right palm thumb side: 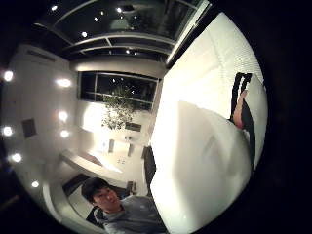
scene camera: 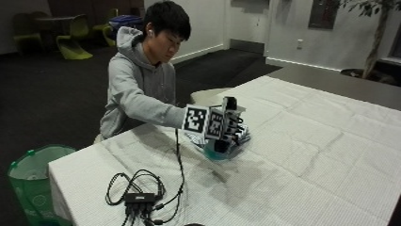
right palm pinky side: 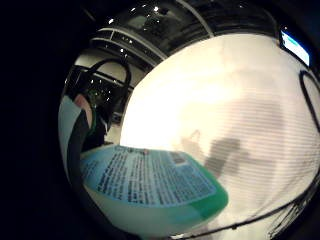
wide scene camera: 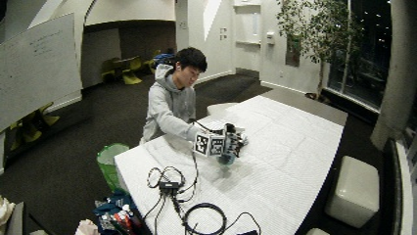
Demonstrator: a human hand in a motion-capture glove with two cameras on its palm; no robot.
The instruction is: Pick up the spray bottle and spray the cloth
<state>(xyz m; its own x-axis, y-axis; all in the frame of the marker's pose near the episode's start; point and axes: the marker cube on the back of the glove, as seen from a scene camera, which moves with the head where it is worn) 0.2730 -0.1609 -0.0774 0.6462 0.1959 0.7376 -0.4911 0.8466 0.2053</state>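
In the outside view my gloved right hand (scene camera: 229,126) grips the spray bottle (scene camera: 219,147) and holds it just above the table, its teal base lowest. The wide outside view shows the same hand (wide scene camera: 232,138) and bottle (wide scene camera: 226,157) near the person's side of the table. A white cloth (scene camera: 300,141) covers the whole table, with a darker patch (scene camera: 241,175) under the bottle. The bottle's printed label (right palm pinky side: 150,177) and green base (right palm pinky side: 216,202) fill the little finger side view over the cloth (right palm pinky side: 225,100). The bottle's white body (right palm thumb side: 204,165) sits close in the thumb side view. The nozzle is hidden.
Black cables and a hub (scene camera: 140,196) lie near the table's front corner, with a cable coil (wide scene camera: 204,218) further along the edge. A green bin (scene camera: 31,174) stands on the floor beside the table. A white stool (wide scene camera: 355,188) stands at the far side.
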